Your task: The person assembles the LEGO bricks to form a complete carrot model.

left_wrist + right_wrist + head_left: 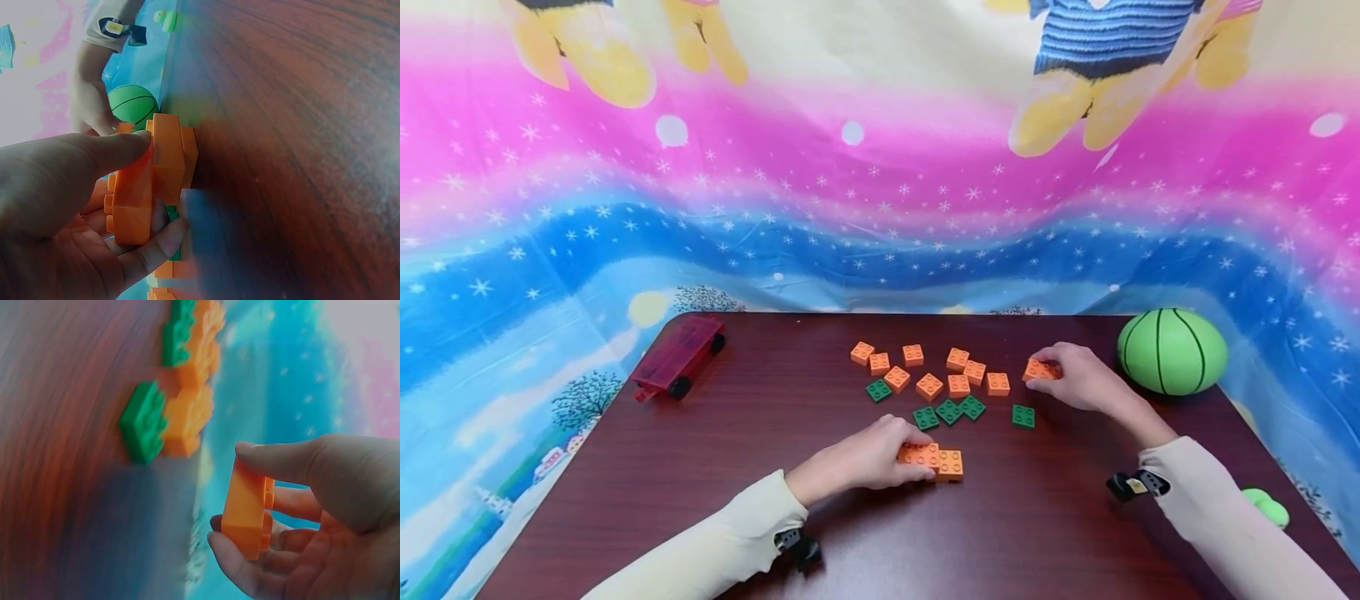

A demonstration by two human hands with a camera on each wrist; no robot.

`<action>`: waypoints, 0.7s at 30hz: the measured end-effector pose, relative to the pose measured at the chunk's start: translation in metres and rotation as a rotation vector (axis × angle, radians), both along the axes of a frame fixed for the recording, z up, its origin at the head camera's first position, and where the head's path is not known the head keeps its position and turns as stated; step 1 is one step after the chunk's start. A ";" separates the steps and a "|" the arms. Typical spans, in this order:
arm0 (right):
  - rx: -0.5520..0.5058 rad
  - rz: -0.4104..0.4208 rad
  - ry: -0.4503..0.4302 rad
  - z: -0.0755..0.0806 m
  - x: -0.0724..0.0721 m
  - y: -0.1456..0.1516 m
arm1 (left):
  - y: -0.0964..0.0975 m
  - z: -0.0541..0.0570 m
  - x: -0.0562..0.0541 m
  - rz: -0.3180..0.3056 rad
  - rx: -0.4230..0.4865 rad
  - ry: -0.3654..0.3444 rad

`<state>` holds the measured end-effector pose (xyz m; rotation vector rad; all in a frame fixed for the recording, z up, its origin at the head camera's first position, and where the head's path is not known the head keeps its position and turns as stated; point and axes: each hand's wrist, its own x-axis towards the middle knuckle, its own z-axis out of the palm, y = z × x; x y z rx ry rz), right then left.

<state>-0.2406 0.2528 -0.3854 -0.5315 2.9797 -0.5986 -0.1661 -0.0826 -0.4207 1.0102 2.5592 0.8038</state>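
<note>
Near the middle of the table, my left hand [872, 457] grips joined orange building blocks [951, 463], thumb on one side and fingers on the other. In the left wrist view, the held orange block [132, 209] sits against more orange blocks [169, 159], stepped towards the tabletop. Farther back at the right, my right hand [1081, 377] pinches a single orange block [244, 503] between thumb and fingers, its studs facing the palm. Between and behind the hands lie several loose orange blocks [928, 387] and several green blocks [949, 412], studs up.
A translucent red toy skateboard [681, 357] with black wheels stands at the table's back left. A green ball [1172, 352] with black lines sits at the back right. By the right edge is a small green toy duck [167, 21]. Patterned cloth [865, 183] hangs behind the table.
</note>
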 end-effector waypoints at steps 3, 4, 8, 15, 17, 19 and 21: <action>-0.025 0.054 0.015 0.009 0.011 -0.010 | 0.000 0.000 0.000 0.004 -0.002 -0.004; -0.032 0.072 0.020 0.012 0.014 -0.013 | 0.000 0.000 0.000 0.006 -0.003 -0.005; -0.062 0.140 0.032 0.022 0.028 -0.026 | 0.000 0.001 0.000 0.012 -0.010 -0.007; -0.081 0.231 0.031 0.034 0.048 -0.044 | 0.001 0.000 -0.001 0.005 0.002 0.008; -0.081 0.259 0.033 0.033 0.053 -0.050 | 0.000 -0.001 0.000 0.014 -0.003 0.005; -0.083 0.288 0.035 0.032 0.057 -0.056 | -0.001 -0.001 0.001 0.022 -0.006 0.001; -0.076 0.311 0.026 0.031 0.061 -0.060 | -0.001 -0.002 0.001 0.024 -0.006 -0.005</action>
